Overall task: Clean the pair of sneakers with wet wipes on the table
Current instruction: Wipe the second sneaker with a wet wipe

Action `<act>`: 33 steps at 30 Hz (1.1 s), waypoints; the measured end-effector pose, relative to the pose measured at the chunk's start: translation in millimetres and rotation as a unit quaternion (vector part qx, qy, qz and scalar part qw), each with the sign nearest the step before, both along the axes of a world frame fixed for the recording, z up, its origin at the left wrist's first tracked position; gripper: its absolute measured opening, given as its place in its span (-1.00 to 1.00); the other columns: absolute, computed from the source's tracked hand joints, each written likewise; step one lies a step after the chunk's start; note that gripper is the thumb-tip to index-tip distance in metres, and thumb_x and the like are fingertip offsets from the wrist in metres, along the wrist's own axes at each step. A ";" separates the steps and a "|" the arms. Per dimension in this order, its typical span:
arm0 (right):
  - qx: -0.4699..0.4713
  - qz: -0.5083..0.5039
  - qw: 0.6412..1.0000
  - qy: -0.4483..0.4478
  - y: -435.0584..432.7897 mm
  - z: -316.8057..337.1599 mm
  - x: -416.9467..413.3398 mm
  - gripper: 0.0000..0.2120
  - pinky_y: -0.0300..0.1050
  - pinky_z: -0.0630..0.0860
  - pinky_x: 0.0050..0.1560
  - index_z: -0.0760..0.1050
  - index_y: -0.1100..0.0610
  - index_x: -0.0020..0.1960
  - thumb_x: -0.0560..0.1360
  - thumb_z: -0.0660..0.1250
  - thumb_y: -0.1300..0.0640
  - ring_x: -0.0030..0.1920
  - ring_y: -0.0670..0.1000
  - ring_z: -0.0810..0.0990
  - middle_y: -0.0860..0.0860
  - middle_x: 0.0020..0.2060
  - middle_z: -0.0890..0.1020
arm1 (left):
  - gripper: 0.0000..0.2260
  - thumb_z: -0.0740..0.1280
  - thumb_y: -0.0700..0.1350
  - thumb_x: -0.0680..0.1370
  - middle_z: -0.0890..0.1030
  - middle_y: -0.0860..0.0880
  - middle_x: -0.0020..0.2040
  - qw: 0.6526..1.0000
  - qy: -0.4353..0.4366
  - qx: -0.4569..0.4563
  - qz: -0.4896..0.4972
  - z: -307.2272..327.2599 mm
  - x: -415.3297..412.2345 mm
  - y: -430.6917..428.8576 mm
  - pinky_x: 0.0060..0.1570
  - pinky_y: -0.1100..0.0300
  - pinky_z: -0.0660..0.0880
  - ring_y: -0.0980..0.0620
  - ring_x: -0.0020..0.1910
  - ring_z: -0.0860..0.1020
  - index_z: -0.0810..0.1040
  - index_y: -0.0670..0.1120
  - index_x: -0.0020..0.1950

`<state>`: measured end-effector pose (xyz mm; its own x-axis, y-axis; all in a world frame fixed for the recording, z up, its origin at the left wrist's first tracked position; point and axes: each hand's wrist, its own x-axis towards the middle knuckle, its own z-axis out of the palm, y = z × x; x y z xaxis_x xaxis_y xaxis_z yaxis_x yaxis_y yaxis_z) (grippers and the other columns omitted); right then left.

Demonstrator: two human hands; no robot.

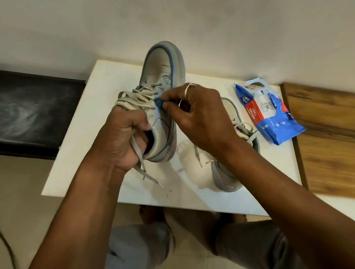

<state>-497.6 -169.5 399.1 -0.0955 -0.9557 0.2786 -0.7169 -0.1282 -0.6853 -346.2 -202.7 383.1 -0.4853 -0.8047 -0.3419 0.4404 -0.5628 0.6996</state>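
Observation:
A grey sneaker (159,71) is held up above the white table (241,191), toe pointing away from me. My left hand (120,139) grips it at the heel opening, with loose laces hanging below. My right hand (196,114) pinches a small bluish wipe (159,103) against the sneaker's side near the laces. The second grey sneaker (226,176) stands on the table, mostly hidden under my right forearm. A blue pack of wet wipes (268,114) lies at the table's far right.
A black bench (25,114) sits to the left of the table. A wooden surface (332,142) adjoins it on the right. A pale wall runs behind. My knees and feet show below the table's front edge.

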 end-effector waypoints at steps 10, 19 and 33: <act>0.056 0.011 0.998 -0.006 -2.7 3.5 -8.3 -0.81 -0.31 0.55 0.00 0.63 0.04 0.14 0.54 0.38 0.13 -0.06 -0.12 0.60 -0.11 -0.03 0.66 | -0.34 0.07 -0.29 0.23 0.53 -0.25 0.25 0.995 0.036 0.087 0.016 0.4 1.2 0.7 0.27 -0.06 0.43 -0.24 0.22 0.52 0.43 -0.29 0.34; 0.085 0.022 0.990 0.110 -5.0 -14.8 11.8 -0.77 -0.15 0.52 -0.03 0.63 0.07 0.18 0.56 0.31 0.13 -0.03 0.01 0.59 0.03 0.00 0.66 | -0.50 0.07 -0.28 0.22 0.59 -0.17 -0.07 0.988 -0.019 0.149 0.023 -5.2 3.3 0.7 -0.05 0.04 0.60 -0.17 -0.14 0.59 0.53 -0.24 0.10; 0.103 -0.025 0.993 0.055 -7.7 -16.0 34.0 -0.84 -0.36 0.53 -0.11 0.68 0.05 0.06 0.51 0.38 0.12 -0.17 -0.13 0.60 -0.03 -0.09 0.71 | -0.47 0.06 -0.30 0.32 0.62 -0.22 0.06 0.990 -0.021 0.135 0.040 -8.3 4.8 0.3 0.12 -0.12 0.52 -0.21 0.01 0.60 0.53 -0.21 0.25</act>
<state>-463.6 -177.1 383.0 -0.1245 -0.9883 0.0883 -0.7903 0.0450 -0.6110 -341.3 -202.4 374.8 -0.4046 -0.7169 -0.5678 0.4646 -0.6959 0.5476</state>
